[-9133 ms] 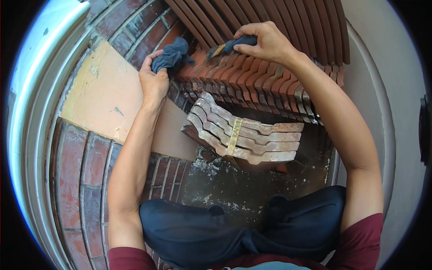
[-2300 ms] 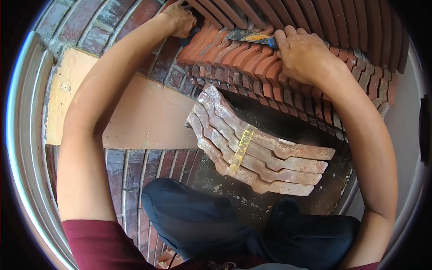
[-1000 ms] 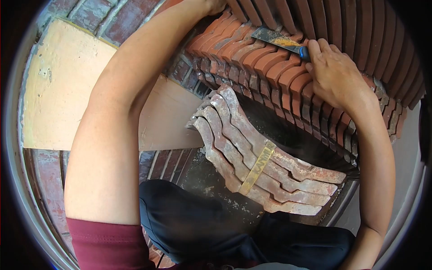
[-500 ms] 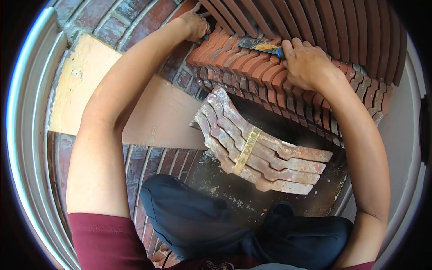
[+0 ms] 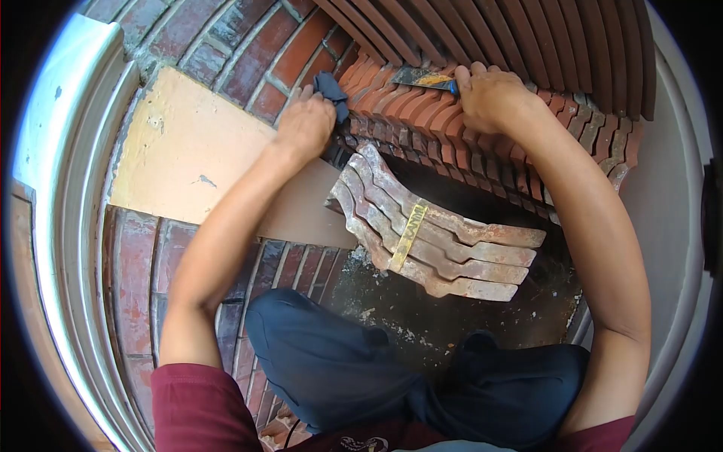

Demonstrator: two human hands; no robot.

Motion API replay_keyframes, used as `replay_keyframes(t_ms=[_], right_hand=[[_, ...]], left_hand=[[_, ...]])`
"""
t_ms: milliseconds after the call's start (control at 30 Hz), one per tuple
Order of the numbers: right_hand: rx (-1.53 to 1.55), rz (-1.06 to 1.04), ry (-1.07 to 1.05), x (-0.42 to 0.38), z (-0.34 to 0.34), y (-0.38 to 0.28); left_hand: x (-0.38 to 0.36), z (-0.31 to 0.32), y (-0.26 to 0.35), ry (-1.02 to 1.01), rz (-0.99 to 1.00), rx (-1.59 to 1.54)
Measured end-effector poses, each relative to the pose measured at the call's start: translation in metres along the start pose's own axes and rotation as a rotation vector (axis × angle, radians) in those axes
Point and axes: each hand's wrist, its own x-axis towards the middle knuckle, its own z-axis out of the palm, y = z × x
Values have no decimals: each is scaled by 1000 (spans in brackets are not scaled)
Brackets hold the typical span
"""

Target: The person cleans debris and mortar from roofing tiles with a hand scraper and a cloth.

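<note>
In my left hand (image 5: 307,124) is a bunched dark cloth (image 5: 330,92), held at the left end of a row of orange clay roof tiles (image 5: 422,109). My right hand (image 5: 493,94) is closed around a putty knife (image 5: 423,78), its blue end showing by my fingers. The knife's blade points left and lies flat over the tops of the orange tiles. Below the row, nearer to me, sits a stack of weathered, whitish tiles (image 5: 467,260) with a strip of yellow printed tape (image 5: 409,239) across it.
Long dark brown tiles (image 5: 520,41) stand on edge behind the orange row. A brick wall (image 5: 248,56) with a cream board (image 5: 188,143) runs along the left, beside a pale moulded frame (image 5: 83,151). My bent knees (image 5: 324,339) are close in front of the weathered stack.
My left hand has drawn back toward me from the far end of the row, bringing the dark cloth into sight. The right hand keeps the putty knife over the tiles; the view has shifted slightly.
</note>
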Motion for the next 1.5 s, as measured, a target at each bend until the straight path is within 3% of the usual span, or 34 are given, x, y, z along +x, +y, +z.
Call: replay_keyframes(t_ms=[100,167,200,333,467,600,833,967,1033,1100,1200,1233,1300,1367,1400,1433,1500], right_hand=[[-6,15,-22,0,-5,-4],[-4,31,-16,1,-3,-5],[-13,8,12,1,-1,-4],[-37,-46,80,0,7,2],[-27,-76,151,-1,12,7],[-76,-88,150,-4,12,5],[-78,-51,157,-3,14,3],[-103,-149,320,-6,30,12],[-130,-234,408,-14,29,12],[-109,-274,498,-13,37,20],[-40,-201,550,-18,37,22],[15,-172,508,-19,36,23],[130,-115,411,-27,26,21],[116,-387,459,-21,23,38],[138,-386,366,-24,9,36],[157,-304,309,-30,-5,27],[211,-378,493,-21,-9,28]], left_hand=[[6,-9,20,-15,-148,-227],[33,17,26,174,-242,-525],[48,31,29,302,-189,-569],[37,28,23,269,74,-786],[-11,25,22,215,-34,-700],[7,27,40,288,-209,-820],[20,34,48,357,-65,-909],[26,45,37,271,-61,-1017],[17,32,41,350,-87,-1131],[1,-9,46,220,-145,-1317],[-19,-48,65,68,72,-1202],[-22,-39,77,112,234,-1180],[-45,-50,99,118,327,-943],[-49,-52,106,160,305,-942],[-50,-47,111,169,291,-940],[-47,-33,114,334,322,-978],[-43,-35,116,294,305,-942]])
